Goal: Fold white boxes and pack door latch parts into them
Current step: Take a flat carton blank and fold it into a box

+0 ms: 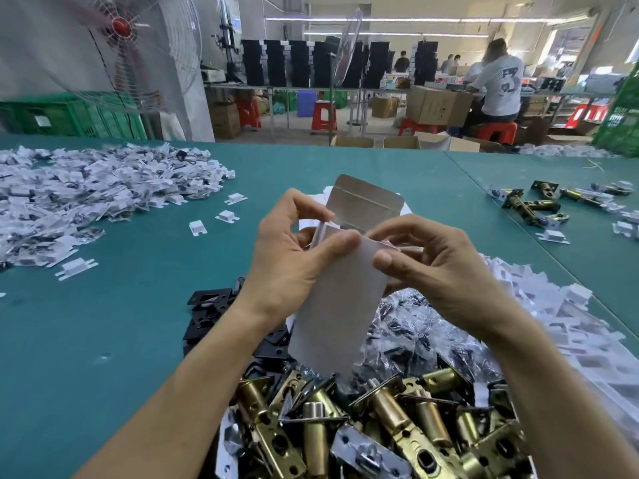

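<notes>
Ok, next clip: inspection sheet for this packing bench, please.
Surface: teal green table mat, largely covered.
Job's things: half-folded white cardboard box, top flap open, held over the parts; brass-coloured metal latch bolts heaped nearest the camera; black metal plates and clear plastic bags below the hands.
Clutter: heap of small white card pieces, far left.
Grippers: left hand grips the box's side; right hand pinches its upper edge.
Cables: nothing seen.
Surroundings: wire-caged fan with red hub, red plastic stools, seated person in white shirt.
</notes>
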The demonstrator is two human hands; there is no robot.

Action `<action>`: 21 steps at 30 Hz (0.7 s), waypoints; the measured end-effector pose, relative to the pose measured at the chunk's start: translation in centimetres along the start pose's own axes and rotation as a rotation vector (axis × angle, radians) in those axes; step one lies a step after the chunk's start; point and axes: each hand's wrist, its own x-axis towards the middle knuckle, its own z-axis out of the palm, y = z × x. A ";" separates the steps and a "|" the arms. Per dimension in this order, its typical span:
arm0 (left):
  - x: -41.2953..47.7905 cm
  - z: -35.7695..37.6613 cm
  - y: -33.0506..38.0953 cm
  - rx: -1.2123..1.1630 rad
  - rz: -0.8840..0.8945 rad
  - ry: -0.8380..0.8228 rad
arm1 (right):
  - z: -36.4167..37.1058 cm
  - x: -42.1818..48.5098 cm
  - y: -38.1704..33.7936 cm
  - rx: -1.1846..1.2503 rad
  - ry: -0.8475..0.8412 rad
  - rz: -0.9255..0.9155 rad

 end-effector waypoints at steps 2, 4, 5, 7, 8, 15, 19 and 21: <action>-0.1 0.0 0.1 -0.014 0.028 0.016 | 0.0 -0.1 -0.2 0.024 0.024 -0.015; -0.1 0.1 0.2 -0.021 0.056 0.025 | -0.3 -0.2 -0.4 0.035 0.027 -0.015; -0.1 0.1 0.2 -0.027 0.058 0.030 | -0.5 -0.2 -0.4 0.015 0.019 -0.009; 0.0 0.2 0.2 -0.026 0.058 0.049 | -0.8 -0.1 -0.2 -0.051 0.000 0.006; 0.0 0.3 0.1 -0.016 0.061 0.057 | -0.8 -0.1 -0.1 -0.079 -0.001 0.012; 0.2 0.3 -0.3 0.062 0.048 0.095 | -0.4 0.3 0.6 -0.247 0.007 -0.029; 0.1 0.1 -0.3 0.164 -0.009 -0.012 | 0.1 0.6 1.1 -0.254 0.133 -0.074; -0.3 0.3 -0.5 0.325 -0.057 -0.128 | 0.4 0.6 1.0 -0.216 0.205 -0.098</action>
